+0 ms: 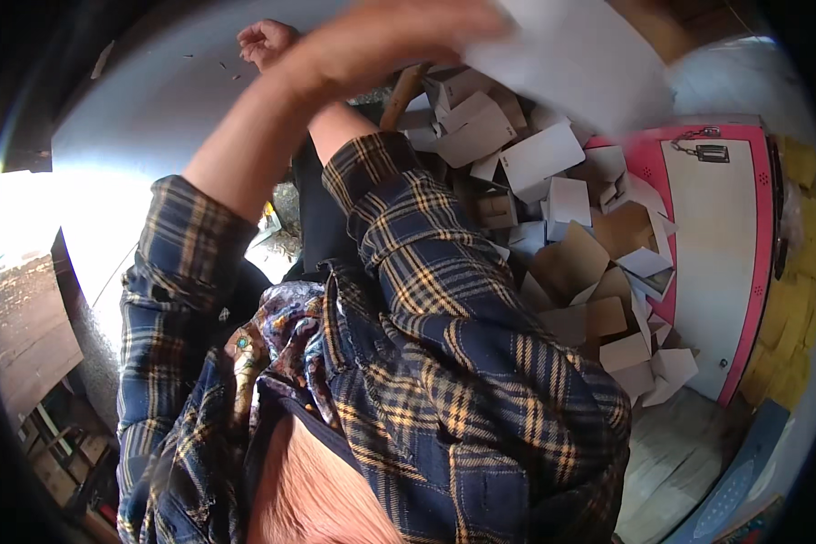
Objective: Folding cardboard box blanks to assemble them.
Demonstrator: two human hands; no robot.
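My left forearm crosses over my right one, and my left hand (444,25), smeared by motion, is at the top centre. It meets the edge of a white cardboard box (576,63), also blurred, and appears to grip it; the fingers cannot be made out. Behind the crossing forearm, my right hand (267,41) shows at the upper left, over a pale grey surface (172,100). Its fingers are loosely curled and slightly apart, with nothing visible in them. Below the blurred box lies a heap of white cardboard boxes (542,161), several with open flaps and brown insides.
Right of the heap stands a pink-framed white panel (709,236) with a metal latch and chain (712,152). A brown wooden handle (403,95) rises beside the boxes. Brown boards (32,326) are at the left, and a blue strip (743,476) lies at the lower right.
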